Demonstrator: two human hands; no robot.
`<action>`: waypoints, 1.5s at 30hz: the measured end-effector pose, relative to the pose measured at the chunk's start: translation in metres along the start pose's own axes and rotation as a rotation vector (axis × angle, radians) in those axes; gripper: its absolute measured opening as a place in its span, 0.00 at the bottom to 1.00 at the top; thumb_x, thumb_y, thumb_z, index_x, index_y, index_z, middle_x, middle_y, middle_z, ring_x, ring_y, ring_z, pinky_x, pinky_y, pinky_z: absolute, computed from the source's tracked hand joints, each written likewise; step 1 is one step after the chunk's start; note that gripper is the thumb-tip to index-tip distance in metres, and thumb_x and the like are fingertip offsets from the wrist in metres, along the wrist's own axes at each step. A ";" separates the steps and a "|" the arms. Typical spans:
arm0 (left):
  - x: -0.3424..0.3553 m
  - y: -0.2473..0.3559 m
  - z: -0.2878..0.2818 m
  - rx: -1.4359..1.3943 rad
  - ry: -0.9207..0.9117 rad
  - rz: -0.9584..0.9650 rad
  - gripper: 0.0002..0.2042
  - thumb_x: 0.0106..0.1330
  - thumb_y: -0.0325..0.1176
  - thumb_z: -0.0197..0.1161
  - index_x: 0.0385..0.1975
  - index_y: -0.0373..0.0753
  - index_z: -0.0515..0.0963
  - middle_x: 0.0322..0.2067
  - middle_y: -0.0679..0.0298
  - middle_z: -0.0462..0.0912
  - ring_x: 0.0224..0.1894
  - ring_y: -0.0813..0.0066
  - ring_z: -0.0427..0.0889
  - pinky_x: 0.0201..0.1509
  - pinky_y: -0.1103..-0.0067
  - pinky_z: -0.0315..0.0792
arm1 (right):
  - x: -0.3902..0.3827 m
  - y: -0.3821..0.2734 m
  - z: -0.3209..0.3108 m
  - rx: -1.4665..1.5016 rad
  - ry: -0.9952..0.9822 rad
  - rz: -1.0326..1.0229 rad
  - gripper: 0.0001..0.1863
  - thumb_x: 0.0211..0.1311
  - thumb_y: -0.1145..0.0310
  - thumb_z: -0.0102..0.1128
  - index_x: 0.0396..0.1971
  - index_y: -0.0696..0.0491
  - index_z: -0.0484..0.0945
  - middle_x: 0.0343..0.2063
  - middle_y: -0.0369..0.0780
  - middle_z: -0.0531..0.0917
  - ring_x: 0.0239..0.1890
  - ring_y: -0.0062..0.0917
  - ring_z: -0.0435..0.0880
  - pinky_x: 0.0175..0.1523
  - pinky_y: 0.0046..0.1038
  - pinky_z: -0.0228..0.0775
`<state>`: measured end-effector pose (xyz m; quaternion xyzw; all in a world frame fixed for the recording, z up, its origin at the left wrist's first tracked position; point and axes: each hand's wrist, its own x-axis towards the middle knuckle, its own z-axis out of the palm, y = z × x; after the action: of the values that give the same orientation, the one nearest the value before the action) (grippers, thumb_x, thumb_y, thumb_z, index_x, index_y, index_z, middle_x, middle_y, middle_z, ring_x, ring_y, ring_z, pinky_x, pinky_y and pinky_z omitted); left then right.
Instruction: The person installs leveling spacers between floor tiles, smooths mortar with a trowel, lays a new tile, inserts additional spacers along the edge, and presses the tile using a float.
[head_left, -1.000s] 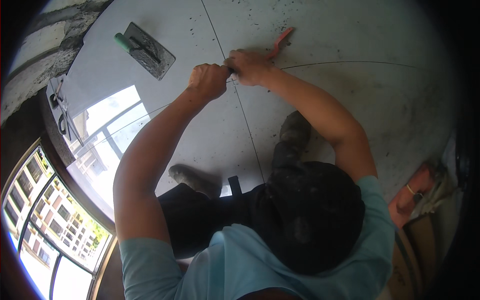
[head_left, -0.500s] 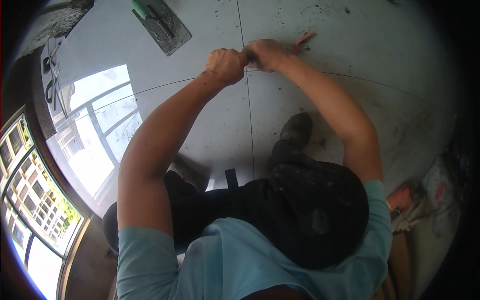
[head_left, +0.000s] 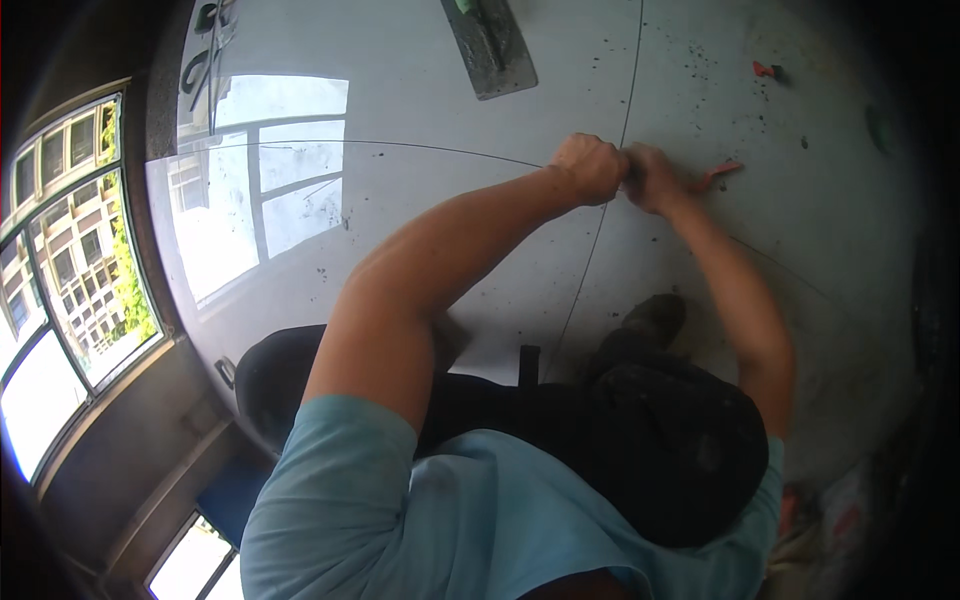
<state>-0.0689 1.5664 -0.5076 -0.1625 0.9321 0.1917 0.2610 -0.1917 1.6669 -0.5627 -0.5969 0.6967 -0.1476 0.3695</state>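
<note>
My left hand (head_left: 588, 168) is closed in a fist above the crossing of the joints between pale floor tiles (head_left: 430, 240). My right hand (head_left: 654, 180) meets it knuckle to knuckle, its fingers curled and partly smeared by motion. Something small and dark seems to sit between the two hands, but its kind is hidden. Close to the right wrist a thin orange-red piece (head_left: 718, 174) lies on the tile. A flat steel trowel (head_left: 498, 60) with a green handle rests farther off, left of the long joint.
A small orange-red piece (head_left: 765, 70) and scattered dark crumbs lie at the far right. Black-handled tools (head_left: 205, 60) lie at the far left, near a window (head_left: 80, 260). My shoe (head_left: 655, 318) stands on the tiles; bags (head_left: 830, 520) are heaped at the lower right.
The view has swung, so the floor, trowel and hands appear farther right. Both hands stay together near the joint crossing, and the small orange-red piece at the far right has come into view.
</note>
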 end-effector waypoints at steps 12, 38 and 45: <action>-0.008 -0.006 0.005 -0.099 0.071 -0.008 0.08 0.58 0.31 0.59 0.33 0.45 0.84 0.32 0.59 0.86 0.37 0.60 0.85 0.39 0.67 0.78 | 0.004 0.025 0.030 -0.182 0.287 -0.211 0.06 0.46 0.72 0.60 0.26 0.52 0.73 0.26 0.43 0.78 0.33 0.45 0.79 0.35 0.42 0.73; -0.028 -0.069 0.040 -0.288 0.422 -0.057 0.07 0.60 0.37 0.61 0.30 0.41 0.81 0.30 0.59 0.84 0.33 0.55 0.83 0.38 0.65 0.77 | -0.067 0.071 -0.073 -0.649 0.087 -0.143 0.14 0.50 0.73 0.60 0.39 0.50 0.82 0.48 0.39 0.78 0.58 0.31 0.70 0.62 0.37 0.63; -0.035 -0.079 0.058 -0.345 0.537 -0.158 0.07 0.60 0.36 0.60 0.31 0.42 0.81 0.32 0.58 0.84 0.34 0.53 0.83 0.39 0.64 0.76 | -0.063 0.073 -0.069 -0.551 0.023 -0.219 0.13 0.50 0.73 0.59 0.38 0.54 0.79 0.44 0.41 0.80 0.54 0.34 0.73 0.60 0.37 0.65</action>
<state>0.0160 1.5300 -0.5555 -0.3209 0.9058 0.2763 -0.0115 -0.2912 1.7274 -0.5418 -0.7448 0.6459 0.0014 0.1675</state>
